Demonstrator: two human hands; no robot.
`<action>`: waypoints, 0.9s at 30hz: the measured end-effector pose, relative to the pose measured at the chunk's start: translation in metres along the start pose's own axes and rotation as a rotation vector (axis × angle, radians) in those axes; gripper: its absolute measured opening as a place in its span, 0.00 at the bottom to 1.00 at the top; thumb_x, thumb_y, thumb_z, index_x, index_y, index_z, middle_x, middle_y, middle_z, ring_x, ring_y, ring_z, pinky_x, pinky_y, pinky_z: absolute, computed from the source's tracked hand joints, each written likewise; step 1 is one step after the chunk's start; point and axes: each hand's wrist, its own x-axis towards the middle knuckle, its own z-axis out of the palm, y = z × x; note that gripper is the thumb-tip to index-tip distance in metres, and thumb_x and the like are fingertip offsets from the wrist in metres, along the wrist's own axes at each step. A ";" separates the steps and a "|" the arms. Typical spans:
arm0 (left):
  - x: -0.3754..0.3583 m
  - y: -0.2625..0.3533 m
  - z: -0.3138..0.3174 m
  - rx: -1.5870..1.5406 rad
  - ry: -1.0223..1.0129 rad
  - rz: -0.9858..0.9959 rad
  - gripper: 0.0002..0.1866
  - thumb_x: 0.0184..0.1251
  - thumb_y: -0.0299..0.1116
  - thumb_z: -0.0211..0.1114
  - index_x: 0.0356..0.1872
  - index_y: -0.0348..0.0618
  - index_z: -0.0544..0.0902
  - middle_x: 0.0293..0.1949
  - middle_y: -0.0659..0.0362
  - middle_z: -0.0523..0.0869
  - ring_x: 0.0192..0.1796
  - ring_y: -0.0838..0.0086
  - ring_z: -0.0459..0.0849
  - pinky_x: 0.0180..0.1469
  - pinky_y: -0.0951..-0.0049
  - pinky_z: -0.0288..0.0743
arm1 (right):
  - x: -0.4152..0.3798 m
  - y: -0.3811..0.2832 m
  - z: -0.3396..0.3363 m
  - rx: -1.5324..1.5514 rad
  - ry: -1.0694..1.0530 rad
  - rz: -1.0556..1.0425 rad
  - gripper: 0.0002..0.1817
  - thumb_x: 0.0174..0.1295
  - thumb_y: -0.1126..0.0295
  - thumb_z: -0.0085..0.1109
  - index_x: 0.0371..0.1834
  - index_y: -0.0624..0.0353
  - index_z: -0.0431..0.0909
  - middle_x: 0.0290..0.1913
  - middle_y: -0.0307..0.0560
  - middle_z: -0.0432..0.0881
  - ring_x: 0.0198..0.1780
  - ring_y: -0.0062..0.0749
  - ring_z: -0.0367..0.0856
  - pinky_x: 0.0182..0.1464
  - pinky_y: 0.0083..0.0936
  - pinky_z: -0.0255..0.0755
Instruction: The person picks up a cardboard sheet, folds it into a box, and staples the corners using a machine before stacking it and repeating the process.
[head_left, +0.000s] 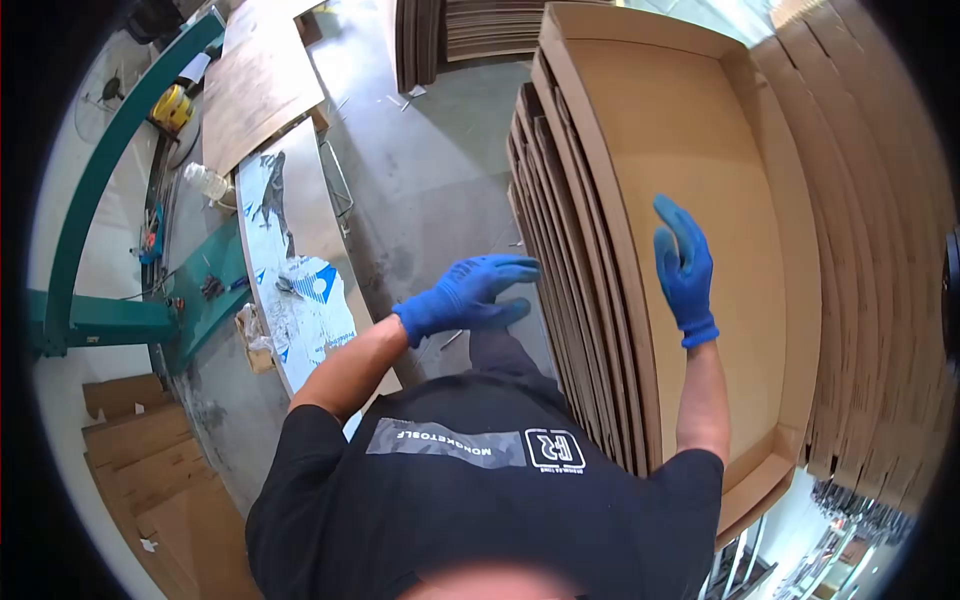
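My left hand [468, 293], in a blue work glove, is held in the air in front of my body with thumb and fingers apart and nothing between them. It is nearest to a stack of cardboard trays [575, 250] on its right. My right hand [686, 275], gloved alike, is over the top cardboard tray [725, 220], overlapping its inside in this view. Its fingers point away from me, the thumb stands off from them, and it holds nothing. The top tray is shallow, long and brown, with raised walls around it.
Further right rises another tall stack of cardboard [870, 270]. A workbench [310, 210] with torn printed film [305, 300] runs along my left, beside a green metal frame [85, 190]. More cardboard [490, 28] stands at the back, and flat pieces [160, 490] lie at lower left.
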 end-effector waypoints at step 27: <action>0.377 -0.448 -0.104 -0.665 -0.020 -0.234 0.22 0.77 0.42 0.47 0.64 0.43 0.72 0.62 0.54 0.75 0.64 0.67 0.72 0.68 0.68 0.62 | 0.402 0.185 0.176 -0.444 -0.042 0.231 0.19 0.64 0.67 0.56 0.58 0.59 0.76 0.62 0.54 0.75 0.68 0.54 0.64 0.69 0.42 0.57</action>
